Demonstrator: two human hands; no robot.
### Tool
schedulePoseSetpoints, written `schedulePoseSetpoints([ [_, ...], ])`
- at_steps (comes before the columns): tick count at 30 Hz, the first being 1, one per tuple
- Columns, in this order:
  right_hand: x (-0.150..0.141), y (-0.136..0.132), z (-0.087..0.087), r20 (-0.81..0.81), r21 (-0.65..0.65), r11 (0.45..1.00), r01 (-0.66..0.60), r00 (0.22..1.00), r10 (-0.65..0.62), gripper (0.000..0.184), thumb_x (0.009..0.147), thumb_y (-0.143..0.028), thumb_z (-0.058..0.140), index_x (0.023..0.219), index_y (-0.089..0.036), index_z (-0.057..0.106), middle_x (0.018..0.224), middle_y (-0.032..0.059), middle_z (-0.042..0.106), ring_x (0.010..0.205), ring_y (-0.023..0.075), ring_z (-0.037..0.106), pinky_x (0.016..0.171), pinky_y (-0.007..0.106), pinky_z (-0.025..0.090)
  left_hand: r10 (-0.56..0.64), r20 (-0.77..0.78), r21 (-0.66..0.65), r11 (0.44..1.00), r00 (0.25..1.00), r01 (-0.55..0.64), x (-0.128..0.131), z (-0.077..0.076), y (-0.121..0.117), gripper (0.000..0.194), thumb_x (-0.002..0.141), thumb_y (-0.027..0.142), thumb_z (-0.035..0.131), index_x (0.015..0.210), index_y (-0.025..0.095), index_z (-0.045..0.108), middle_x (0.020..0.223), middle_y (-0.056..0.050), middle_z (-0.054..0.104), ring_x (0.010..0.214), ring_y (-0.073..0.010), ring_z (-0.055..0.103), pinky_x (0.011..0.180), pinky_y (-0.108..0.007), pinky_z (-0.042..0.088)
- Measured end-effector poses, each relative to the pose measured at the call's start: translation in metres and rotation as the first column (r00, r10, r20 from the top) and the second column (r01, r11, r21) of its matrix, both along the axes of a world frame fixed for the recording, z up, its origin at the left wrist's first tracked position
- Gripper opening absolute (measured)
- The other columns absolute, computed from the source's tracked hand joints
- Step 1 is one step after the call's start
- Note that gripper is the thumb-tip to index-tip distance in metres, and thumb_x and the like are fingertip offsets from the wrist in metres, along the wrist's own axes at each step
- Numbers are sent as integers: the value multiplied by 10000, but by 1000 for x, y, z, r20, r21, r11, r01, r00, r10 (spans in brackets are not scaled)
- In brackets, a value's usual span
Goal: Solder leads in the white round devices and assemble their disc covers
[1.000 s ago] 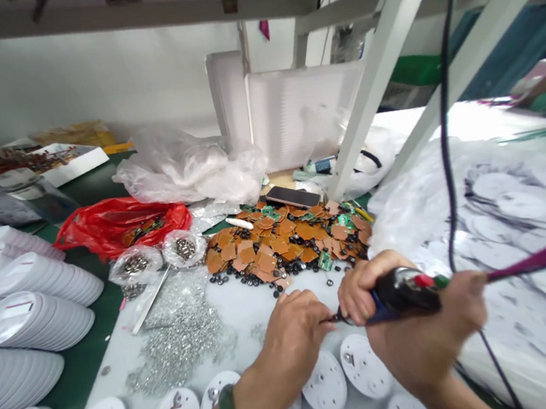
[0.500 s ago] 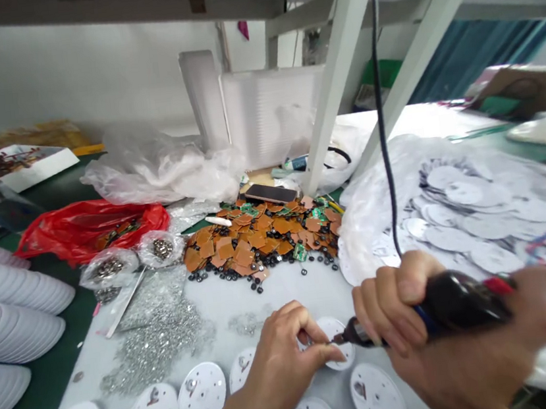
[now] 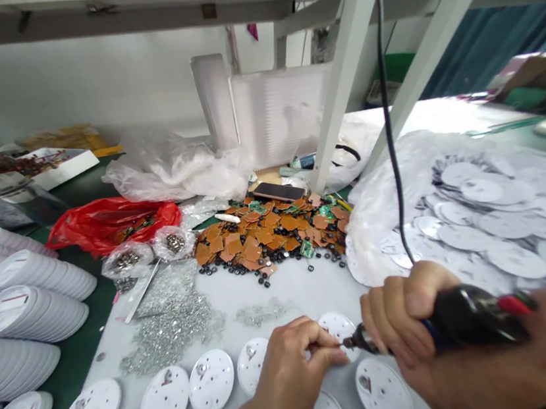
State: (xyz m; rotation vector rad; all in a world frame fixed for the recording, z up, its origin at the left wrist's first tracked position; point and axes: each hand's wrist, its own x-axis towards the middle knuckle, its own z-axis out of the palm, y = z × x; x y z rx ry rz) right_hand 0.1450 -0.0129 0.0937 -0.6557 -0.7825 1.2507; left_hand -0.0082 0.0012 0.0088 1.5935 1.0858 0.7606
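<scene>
An electric screwdriver [image 3: 476, 315] with a black body and a red button is gripped in my right hand [image 3: 417, 326], its bit pointing left. My left hand [image 3: 297, 361] has thumb and forefinger pinched together at the tip of the bit; whatever sits between them is too small to make out. Just behind the fingertips lies a white round disc [image 3: 336, 323], partly covered by my hands. Nearby are more white discs with holes and small metal clips, such as one disc [image 3: 383, 393] below the screwdriver and another disc [image 3: 212, 381] to the left.
Small silvery screws [image 3: 179, 329] are spread at left. Behind lie brown and green circuit boards [image 3: 270, 228] among black round parts, with a phone [image 3: 279, 191]. A red bag [image 3: 110, 221] and stacked white covers [image 3: 32, 313] stand left; bagged discs [image 3: 484, 225] right. A black cable [image 3: 388, 117] hangs down.
The pinching left hand and the screwdriver have come down from above the bare board to beside a disc. In the last half second they have barely moved; the view has shifted slightly.
</scene>
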Motion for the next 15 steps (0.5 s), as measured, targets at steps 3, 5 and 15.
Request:
schedulePoseSetpoints([
  [3,0,0,0,-6,-16,1000,-6,1000,6,673,822,-808,450,644,-216,717,416,0,478,394,169,459,431,314,422,-12,-8,-23,1000,1000,11,0,1,-2,167,805,38,818,739,190,795,725,8,736,669,-135,626,662,-237,432],
  [5,1,-1,0,-21,-28,1000,-10,1000,10,664,823,-795,457,642,-212,719,414,1,475,392,167,460,430,312,424,-20,-32,-2,1000,999,20,0,1,-3,154,803,49,827,741,186,791,727,3,737,669,-139,628,660,-242,429],
  [15,2,-8,6,-19,-81,993,-84,996,83,660,855,-760,434,634,-211,727,424,19,480,392,171,456,404,302,385,-158,-113,168,970,981,175,-3,-6,-13,87,886,134,785,869,219,787,826,-2,779,760,-171,699,735,-280,477],
])
